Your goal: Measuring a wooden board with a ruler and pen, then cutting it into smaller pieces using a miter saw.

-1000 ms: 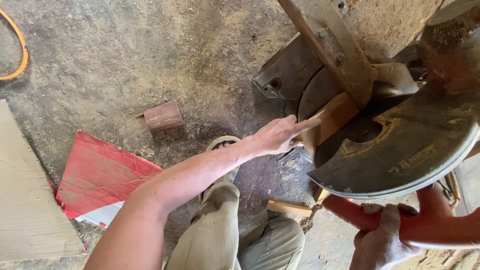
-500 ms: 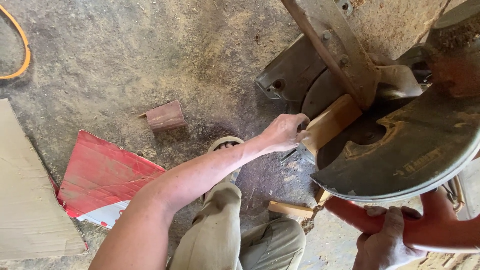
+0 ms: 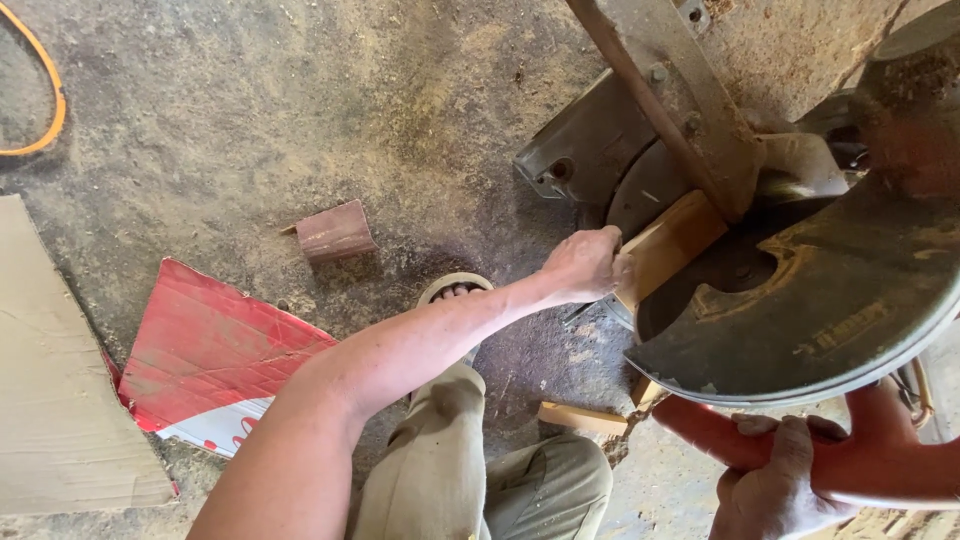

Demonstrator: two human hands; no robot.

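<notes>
Now the left hand point(image 3: 585, 265), flat-fingered a second ago, has its grip closed on the wooden block point(image 3: 668, 248) under the saw guard point(image 3: 830, 310); the right hand point(image 3: 775, 485) clenches the red handle point(image 3: 800, 455). Block seated for cutting, likely.

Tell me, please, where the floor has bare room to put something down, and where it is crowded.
Bare concrete floor lies between the orange cable, the small reddish block and the saw base. It is crowded around the saw: the left hand holds the wood piece, the right hand grips the red handle, with an offcut beside the knee.
</notes>
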